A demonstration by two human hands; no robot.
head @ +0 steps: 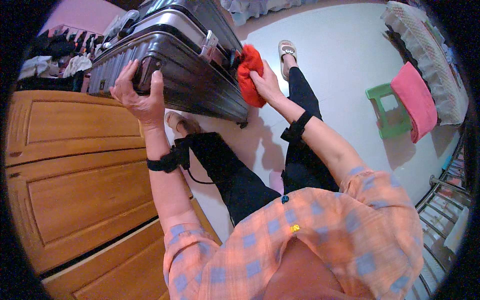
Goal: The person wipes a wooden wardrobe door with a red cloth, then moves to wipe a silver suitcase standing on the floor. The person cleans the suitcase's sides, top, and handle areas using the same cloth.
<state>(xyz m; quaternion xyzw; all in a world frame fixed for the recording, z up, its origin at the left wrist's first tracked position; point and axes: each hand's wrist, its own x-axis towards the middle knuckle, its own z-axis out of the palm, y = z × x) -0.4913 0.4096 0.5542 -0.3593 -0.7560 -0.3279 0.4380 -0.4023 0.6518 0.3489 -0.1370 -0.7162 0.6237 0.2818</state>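
A dark grey ribbed hard-shell suitcase [202, 90] stands on the floor in front of me. My left hand [144, 103] is at its near left corner, fingers and thumb spread on either side of a dark glossy fitting [148, 75]. Whether the palm touches that part cannot be seen. Bunched in my right hand [269, 84] is a bright red cloth [249, 75], held beside the suitcase's right end. A pale band with a metal latch [210, 45] runs along the top of the suitcase.
A wooden cabinet [82, 180] stands close on my left, with piled clothes [56, 56] beyond it. To the right, a pink cloth [414, 99] hangs over a green plastic stool [386, 108]. A metal rack [442, 210] is at the lower right. My slippered feet are beside the suitcase.
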